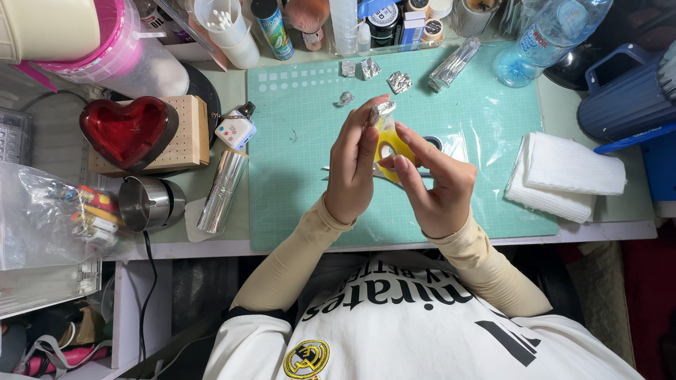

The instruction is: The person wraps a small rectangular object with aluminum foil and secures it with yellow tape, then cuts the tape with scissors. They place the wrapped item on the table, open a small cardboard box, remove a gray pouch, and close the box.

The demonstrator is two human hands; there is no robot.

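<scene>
This is a home craft desk. A green cutting mat (317,204) covers it. Bottles (273,28) and cotton swabs (220,17) stand behind.
</scene>
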